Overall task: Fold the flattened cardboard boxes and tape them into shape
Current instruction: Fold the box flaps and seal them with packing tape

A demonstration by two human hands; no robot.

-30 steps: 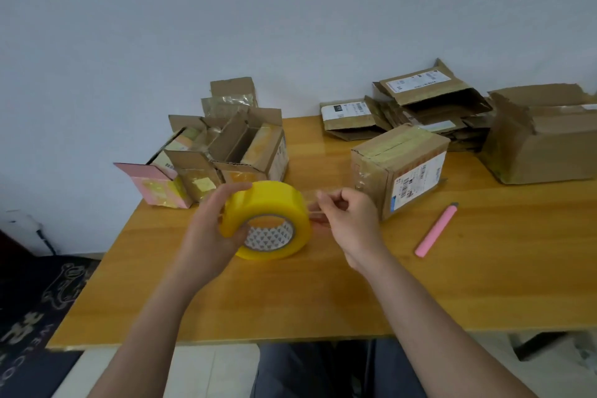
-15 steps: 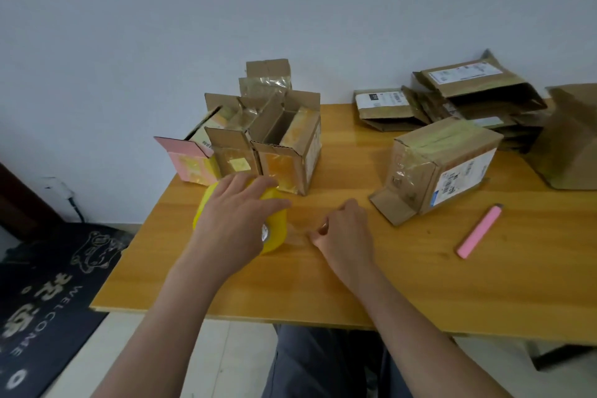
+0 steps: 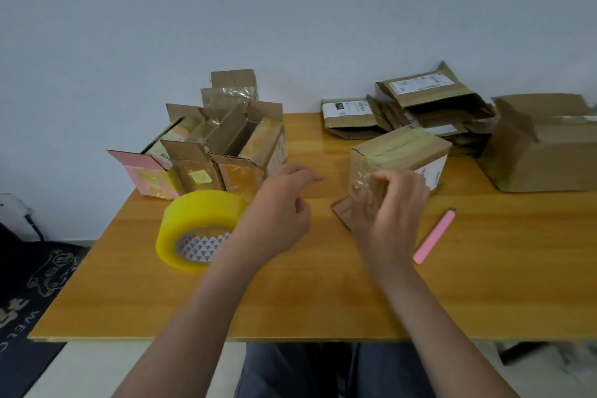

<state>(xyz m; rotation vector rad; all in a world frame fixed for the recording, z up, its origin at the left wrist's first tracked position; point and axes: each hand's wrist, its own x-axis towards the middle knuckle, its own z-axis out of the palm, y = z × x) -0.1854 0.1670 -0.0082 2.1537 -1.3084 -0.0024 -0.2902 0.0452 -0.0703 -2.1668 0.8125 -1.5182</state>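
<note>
Half a second back the left hand covered the yellow tape roll and the right hand lay flat on the table; now both have left those spots and moved toward the taped box [image 3: 400, 158], which serves as the landmark from here on.

Farthest left of that box stands a cluster of folded boxes [image 3: 223, 152] with their flaps up, probably set aside as done. Nearer the person, and well left of the box, the tape roll [image 3: 198, 231] rests on its edge on the table [image 3: 323, 300], let go and kept within reach for another strip.

Just left of the box, the left hand [image 3: 277, 220] hovers with loosely curled fingers and holds nothing; it looks ready to steady the box. The right hand [image 3: 392, 212] is at the box's near end, fingers bent against the glossy taped face above a loose bottom flap; whether it pinches a clear strip cannot be told. It seems to be smoothing tape down.

Right of the box lies a pink cutter [image 3: 434, 236], handy for cutting. Behind it sits a stack of flattened boxes [image 3: 416, 107], and farther right a large open carton [image 3: 546, 152].
</note>
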